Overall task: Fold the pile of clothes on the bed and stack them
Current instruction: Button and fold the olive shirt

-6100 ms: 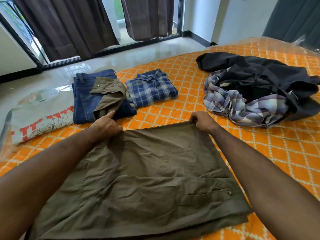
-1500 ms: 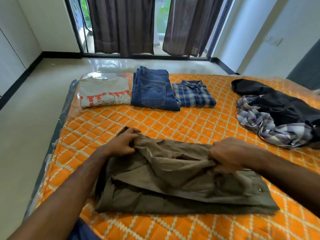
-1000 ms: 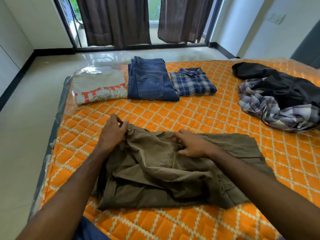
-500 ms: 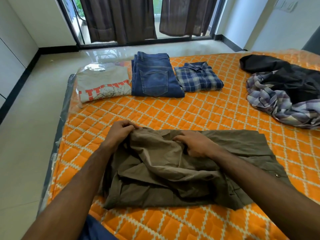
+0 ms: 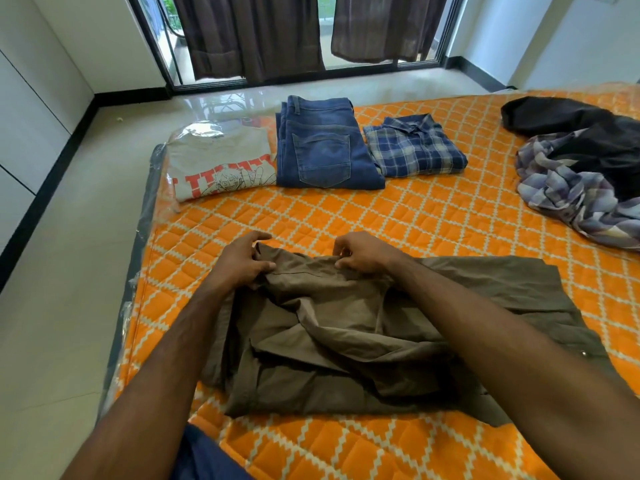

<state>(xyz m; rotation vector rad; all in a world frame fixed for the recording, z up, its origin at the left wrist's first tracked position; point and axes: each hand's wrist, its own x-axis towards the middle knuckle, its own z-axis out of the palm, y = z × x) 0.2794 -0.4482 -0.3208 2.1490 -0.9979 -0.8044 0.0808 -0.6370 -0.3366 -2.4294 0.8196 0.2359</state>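
An olive-brown garment is seen lying rumpled and partly folded on the orange quilted bed, in the near middle of the view. Its far edge is gripped at two places. The left hand is placed at the garment's 11 o'clock corner; a fold of cloth is pinched between its thumb and curled fingers, with the index finger extended over the edge. The right hand is placed at about 12 o'clock on the same edge, just beside the left; its fingers are curled and the cloth is pinched under the fingertips. The two hands are not touching. A small metal stud is visible on the garment's flat right portion, at 3 o'clock.

At 12 o'clock from the garment, well apart from it, a row of three folded items is noted along the far side of the bed: a grey printed T-shirt in clear plastic on the left, folded blue jeans in the middle, and a blue plaid shirt on the right, each just beside the next. At 2 o'clock an unfolded pile is recorded, made up of dark cloth over a pale plaid piece. Dark curtains are hung before a glass door beyond the bed.
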